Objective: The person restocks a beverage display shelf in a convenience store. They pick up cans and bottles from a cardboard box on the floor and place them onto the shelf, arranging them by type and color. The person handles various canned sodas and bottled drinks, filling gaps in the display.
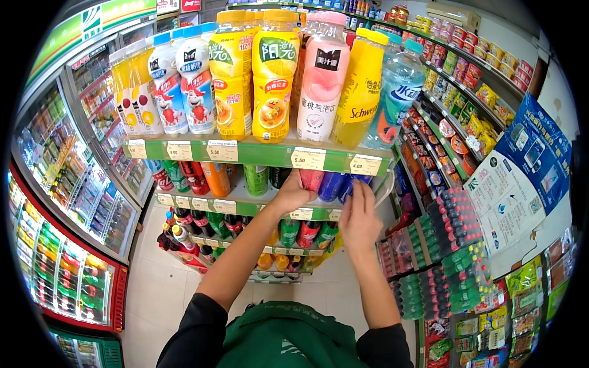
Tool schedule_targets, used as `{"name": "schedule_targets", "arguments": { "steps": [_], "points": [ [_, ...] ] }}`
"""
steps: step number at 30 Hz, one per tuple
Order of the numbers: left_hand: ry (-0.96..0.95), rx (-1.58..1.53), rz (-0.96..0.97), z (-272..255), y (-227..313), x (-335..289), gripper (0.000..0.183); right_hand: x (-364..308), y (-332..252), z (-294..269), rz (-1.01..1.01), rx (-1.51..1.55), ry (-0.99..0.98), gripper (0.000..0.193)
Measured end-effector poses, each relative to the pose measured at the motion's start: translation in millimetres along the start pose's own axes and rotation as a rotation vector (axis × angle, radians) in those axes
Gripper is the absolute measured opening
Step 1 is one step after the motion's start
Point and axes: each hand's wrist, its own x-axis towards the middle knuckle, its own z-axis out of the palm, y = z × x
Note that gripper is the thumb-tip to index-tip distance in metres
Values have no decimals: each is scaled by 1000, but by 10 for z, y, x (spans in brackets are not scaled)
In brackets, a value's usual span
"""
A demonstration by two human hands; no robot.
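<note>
My left hand (pixel 292 197) reaches into the second shelf, closed around the left side of a pink can (pixel 311 178); its fingertips are hidden behind the can. Just right of that can stands a dark blue can (pixel 331 186). At the shelf's right end my right hand (pixel 361 216) has its fingers closed on another blue can (pixel 351 184). The upper shelf's edge (pixel 257 157) covers the tops of these cans. Further left on the same shelf are a green can (pixel 256 179) and an orange can (pixel 216 178).
Tall drink bottles (pixel 276 80) line the upper shelf above my hands. Lower shelves hold more bottles (pixel 308 233). Shrink-wrapped bottle packs (pixel 454 227) are stacked at the right, by snack shelves (pixel 454 141). Glass-door fridges (pixel 67 245) stand at the left.
</note>
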Motion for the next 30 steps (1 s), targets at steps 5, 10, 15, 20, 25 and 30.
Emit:
{"name": "schedule_targets", "arguments": {
  "steps": [5,10,15,20,25,30],
  "points": [
    [-17,46,1,-40,-104,75,85,399,-62,49,-26,78,-274,41],
    [-13,99,36,-24,-107,65,82,712,-109,189,70,136,-376,28],
    [44,206,53,-71,-186,72,83,763,-147,232,20,186,-288,24],
    [102,414,115,-28,33,-110,84,759,-131,155,-45,115,-265,25],
    [106,461,46,41,282,-340,85,701,-129,170,35,17,-404,24],
    [353,669,362,-62,232,-799,59,413,-403,181,-95,-30,-221,33]
  ]
}}
